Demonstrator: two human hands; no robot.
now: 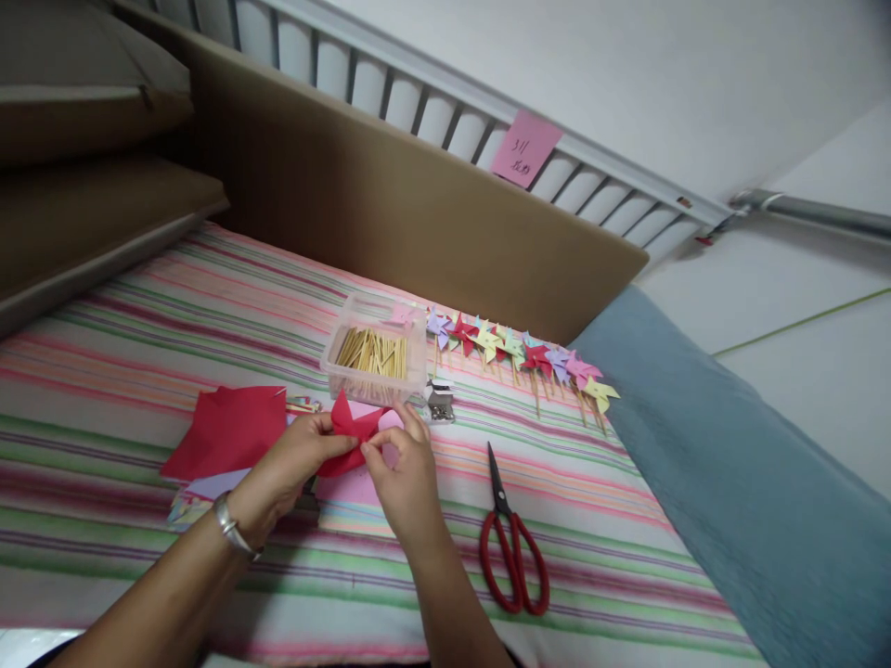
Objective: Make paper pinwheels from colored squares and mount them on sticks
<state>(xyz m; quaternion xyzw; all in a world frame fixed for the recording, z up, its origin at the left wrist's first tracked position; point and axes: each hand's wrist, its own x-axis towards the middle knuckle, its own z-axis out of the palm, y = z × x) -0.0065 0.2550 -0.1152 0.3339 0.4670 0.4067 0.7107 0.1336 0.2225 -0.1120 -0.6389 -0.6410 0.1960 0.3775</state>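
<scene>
A half-folded red paper pinwheel (353, 422) is between my hands, its points bent in toward the middle. My left hand (303, 456) grips it from the left, thumb pressed near its centre. At that centre the thumb and forefinger of my right hand (409, 468) pinch together on it, the other fingers raised; any small piece between them is too small to make out. Pink paper (352, 487) lies beneath. Left of my hands sits a stack of red paper sheets (237, 429). Red-handled scissors (510, 543) rest to the right, blades pointing away.
A clear plastic box (334, 380) holds many thin wooden sticks (372, 353). Beside it is a small container of metal bits (440, 404). Finished pinwheels on sticks (535, 357) line the back of the striped cloth (591, 520), before a cardboard panel (418, 204).
</scene>
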